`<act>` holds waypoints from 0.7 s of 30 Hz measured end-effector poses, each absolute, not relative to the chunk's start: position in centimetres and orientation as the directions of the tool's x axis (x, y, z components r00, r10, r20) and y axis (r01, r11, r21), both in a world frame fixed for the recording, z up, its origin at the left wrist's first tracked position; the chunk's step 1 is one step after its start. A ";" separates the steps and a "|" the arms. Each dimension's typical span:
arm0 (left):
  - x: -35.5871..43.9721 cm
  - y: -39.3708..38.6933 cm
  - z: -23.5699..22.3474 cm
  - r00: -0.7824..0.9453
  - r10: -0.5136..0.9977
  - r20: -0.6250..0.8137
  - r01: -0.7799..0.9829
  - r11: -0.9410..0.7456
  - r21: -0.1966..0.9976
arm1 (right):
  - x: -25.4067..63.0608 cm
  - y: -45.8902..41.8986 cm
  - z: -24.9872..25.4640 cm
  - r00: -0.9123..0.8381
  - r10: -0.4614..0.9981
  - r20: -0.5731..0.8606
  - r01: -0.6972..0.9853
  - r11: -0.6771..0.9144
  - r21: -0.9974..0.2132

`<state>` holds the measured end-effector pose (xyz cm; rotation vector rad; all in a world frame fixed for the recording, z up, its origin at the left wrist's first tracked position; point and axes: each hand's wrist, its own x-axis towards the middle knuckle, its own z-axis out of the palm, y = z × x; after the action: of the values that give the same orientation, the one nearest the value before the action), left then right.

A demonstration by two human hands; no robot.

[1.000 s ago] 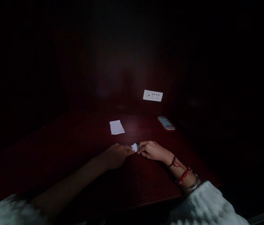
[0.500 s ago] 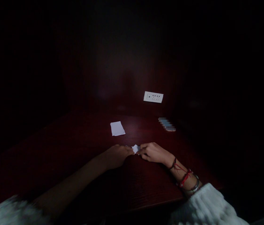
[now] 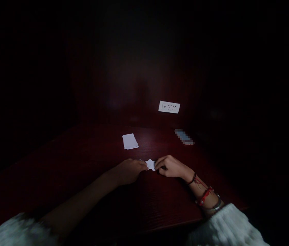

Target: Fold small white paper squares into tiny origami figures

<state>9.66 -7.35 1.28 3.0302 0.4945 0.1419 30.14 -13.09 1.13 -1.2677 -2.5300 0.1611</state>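
Note:
A small white piece of folded paper (image 3: pixel 150 164) with pointed edges lies between my two hands, low over the dark red table (image 3: pixel 144 208). My left hand (image 3: pixel 132 171) pinches its left side between thumb and fingers; a ring shows on one finger. At the paper's right edge, the bent fingertips of my right hand (image 3: pixel 171 166) close on it. Red cords and a metal bangle circle the right wrist. Beyond my hands rests a stack of white paper sheets (image 3: pixel 130 141), slightly fanned.
A phone (image 3: pixel 184 137) lies at the back right of the table, its screen blurred out. Behind it, a white socket plate (image 3: pixel 169 107) is fixed to the dark red wall. The table's front edge runs beneath my forearms. The sides are very dark.
The fingers of my right hand have drawn slightly to the right, so more of the white paper shows between my hands. My left hand keeps its pinch. The whole view has shifted slightly.

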 end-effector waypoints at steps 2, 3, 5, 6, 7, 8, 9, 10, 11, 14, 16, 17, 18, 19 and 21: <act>9.5 -7.1 1.2 0.951 0.297 0.083 0.288 -0.952 0.106 | 30.2 -13.1 1.1 -0.539 0.806 0.245 0.766 0.590 -0.257; 9.4 -7.0 1.3 0.953 0.289 0.084 0.279 -0.953 0.117 | 30.1 -13.1 1.2 -0.530 0.808 0.257 0.768 0.586 -0.260; 9.4 -6.8 1.3 0.956 0.278 0.090 0.265 -0.954 0.138 | 30.1 -13.1 1.2 -0.535 0.803 0.262 0.765 0.592 -0.251; 9.4 -6.7 1.4 0.958 0.272 0.092 0.258 -0.955 0.145 | 30.0 -13.1 1.3 -0.546 0.798 0.253 0.763 0.599 -0.243; 9.5 -6.7 1.4 0.959 0.266 0.095 0.250 -0.957 0.150 | 30.0 -13.1 1.3 -0.558 0.795 0.238 0.761 0.605 -0.234; 9.5 -6.6 1.4 0.961 0.259 0.099 0.243 -0.958 0.151 | 29.9 -13.2 1.3 -0.567 0.793 0.224 0.762 0.608 -0.224; 9.6 -6.6 1.4 0.962 0.252 0.104 0.236 -0.960 0.150 | 29.9 -13.2 1.2 -0.571 0.793 0.215 0.764 0.608 -0.215; 9.7 -6.5 1.3 0.963 0.247 0.109 0.230 -0.962 0.147 | 29.8 -13.2 1.2 -0.571 0.793 0.210 0.767 0.607 -0.207; 9.7 -6.5 1.2 0.963 0.245 0.116 0.228 -0.963 0.143 | 29.7 -13.1 1.1 -0.571 0.795 0.207 0.770 0.605 -0.201; 9.7 -6.2 1.0 0.957 0.258 0.135 0.240 -0.962 0.131 | 29.4 -13.1 1.0 -0.553 0.805 0.217 0.783 0.590 -0.195; 9.7 -6.1 0.8 0.949 0.277 0.147 0.261 -0.958 0.119 | 29.4 -13.0 0.9 -0.531 0.816 0.229 0.793 0.573 -0.204; 9.7 -6.1 0.7 0.946 0.286 0.152 0.271 -0.956 0.113 | 29.5 -12.9 0.8 -0.518 0.822 0.237 0.798 0.564 -0.212; 9.6 -6.0 0.7 0.944 0.292 0.152 0.277 -0.955 0.110 | 29.6 -12.8 0.8 -0.504 0.828 0.248 0.802 0.555 -0.222; 9.6 -6.0 0.6 0.944 0.295 0.146 0.281 -0.954 0.108 | 29.8 -12.7 0.7 -0.489 0.832 0.263 0.804 0.546 -0.234; 9.6 -5.9 0.5 0.945 0.298 0.132 0.285 -0.952 0.111 | 30.4 -12.5 0.7 -0.456 0.836 0.305 0.805 0.534 -0.258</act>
<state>9.56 -5.91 0.52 3.0085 0.4518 0.2256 30.38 -12.55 0.67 -1.3449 -2.3820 0.1066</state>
